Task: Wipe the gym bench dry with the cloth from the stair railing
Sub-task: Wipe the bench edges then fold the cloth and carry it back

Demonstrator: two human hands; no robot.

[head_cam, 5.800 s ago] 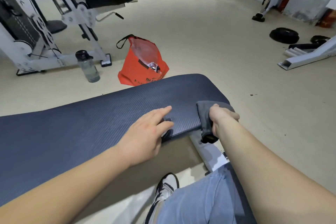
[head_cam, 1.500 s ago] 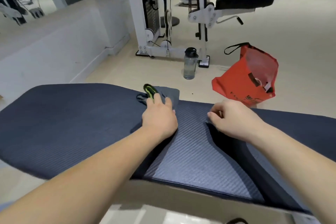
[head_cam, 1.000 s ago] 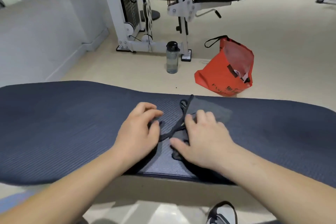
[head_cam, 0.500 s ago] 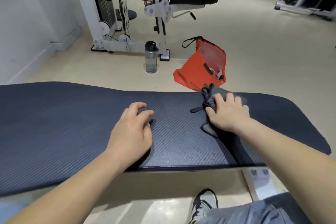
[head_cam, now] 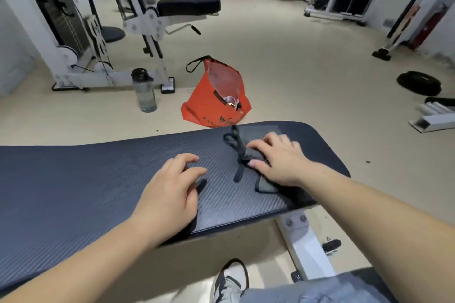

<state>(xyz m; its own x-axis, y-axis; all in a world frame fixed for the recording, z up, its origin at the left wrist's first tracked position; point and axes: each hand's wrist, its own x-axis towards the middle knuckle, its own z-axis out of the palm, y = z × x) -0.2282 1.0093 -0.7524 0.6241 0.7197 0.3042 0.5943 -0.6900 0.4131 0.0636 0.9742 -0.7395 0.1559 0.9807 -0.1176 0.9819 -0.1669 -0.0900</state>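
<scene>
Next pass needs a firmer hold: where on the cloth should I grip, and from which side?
Probably the bunched fold by the thumb, pinched from above. The cloth lies flat on the bench under the right hand, leaving no edge to get under; that fold stands up enough to pinch. Skip the thin cord: it would likely just trail.

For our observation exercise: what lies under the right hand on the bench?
A grey cloth, pressed on the bench by the right hand; its dark cord trails beside the thumb. The part beneath the palm is hidden.
</scene>
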